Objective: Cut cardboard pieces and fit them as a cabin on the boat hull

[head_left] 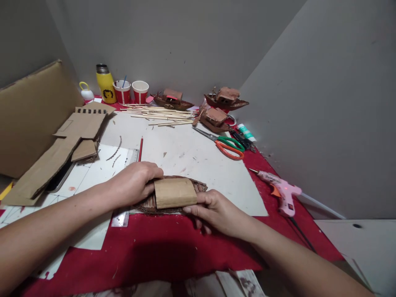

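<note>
A small brown model boat (pixel 148 203) lies at the front edge of the white sheet, its pointed end toward the right. Over its middle sits a curved piece of tan cardboard (pixel 175 193), arched like a roof. My left hand (pixel 137 181) is closed at the cardboard's left edge, fingertips bent down behind it. From the right, my right hand (pixel 213 210) pinches the cardboard's lower right corner between thumb and fingers, with its other fingers curled below the hull. Parts of the hull are hidden by both hands.
Scissors (pixel 227 145) and a pink glue gun (pixel 281 190) lie on the right. Finished model boats (pixel 216 117) and wooden sticks (pixel 157 112) are at the back, near paper cups (pixel 140 93) and a yellow bottle (pixel 105 84). Cut cardboard (pixel 62 152) lies left, beside a ruler (pixel 120 218).
</note>
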The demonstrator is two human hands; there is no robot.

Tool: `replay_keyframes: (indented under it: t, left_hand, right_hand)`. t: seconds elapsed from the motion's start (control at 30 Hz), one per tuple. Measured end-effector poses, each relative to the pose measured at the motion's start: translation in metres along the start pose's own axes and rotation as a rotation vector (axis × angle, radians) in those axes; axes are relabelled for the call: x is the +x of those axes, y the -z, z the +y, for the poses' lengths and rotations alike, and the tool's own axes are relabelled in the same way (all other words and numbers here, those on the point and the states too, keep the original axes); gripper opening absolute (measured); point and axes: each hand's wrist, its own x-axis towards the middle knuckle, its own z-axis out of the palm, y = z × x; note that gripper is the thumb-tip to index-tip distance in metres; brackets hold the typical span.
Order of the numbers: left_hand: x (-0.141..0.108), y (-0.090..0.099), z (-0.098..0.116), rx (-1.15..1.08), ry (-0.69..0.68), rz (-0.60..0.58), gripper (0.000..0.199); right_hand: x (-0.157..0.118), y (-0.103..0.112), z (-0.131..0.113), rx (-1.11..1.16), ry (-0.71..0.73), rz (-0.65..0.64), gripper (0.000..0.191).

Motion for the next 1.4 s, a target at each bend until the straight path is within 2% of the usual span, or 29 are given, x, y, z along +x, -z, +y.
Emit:
replay_keyframes:
  t: [0.13, 0.3, 0.4, 0.6, 0.77, 0.9, 1.03, 1.17, 1.27, 1.4]
  left_hand:
    - [0.0, 0.0, 0.002, -0.005, -0.001, -0.003, 0.018]
    - [-0.001, 0.002, 0.008, -0.016, 0.024, -0.014, 0.018]
    - [-0.003, 0.003, 0.012, -0.035, 0.059, -0.021, 0.019]
    - [-0.007, -0.001, 0.013, -0.077, 0.12, -0.011, 0.028]
    - [-0.01, -0.003, 0.015, -0.075, 0.049, 0.0, 0.025]
    - [-0.008, 0.003, 0.027, -0.06, 0.065, -0.032, 0.018]
    - [-0.005, 0.008, 0.034, 0.006, 0.025, -0.068, 0.02]
    - [-0.003, 0.007, 0.031, 0.004, -0.02, -0.065, 0.02]
    - [-0.002, 0.003, 0.026, -0.016, 0.009, -0.047, 0.022]
    - [-0.001, -0.004, 0.023, 0.077, 0.035, -0.039, 0.022]
  right_hand:
    - [-0.001, -0.001, 0.004, -0.068, 0.049, -0.005, 0.028]
    - [-0.001, -0.005, 0.015, -0.349, 0.378, 0.121, 0.022]
    - [-0.002, -0.007, 0.023, -0.454, 0.478, 0.16, 0.025]
    - [-0.002, -0.006, 0.016, -0.332, 0.429, 0.091, 0.027]
    - [0.001, -0.004, 0.015, -0.247, 0.414, 0.091, 0.02]
    - [-0.001, -0.004, 0.019, -0.216, 0.373, 0.081, 0.021]
    - [-0.004, -0.002, 0.019, -0.219, 0.344, 0.041, 0.022]
    - [-0.005, 0.001, 0.012, -0.24, 0.314, 0.029, 0.028]
    - [-0.005, 0.001, 0.004, -0.257, 0.317, 0.011, 0.029]
    - [-0.002, -0.001, 0.002, -0.278, 0.321, -0.008, 0.029]
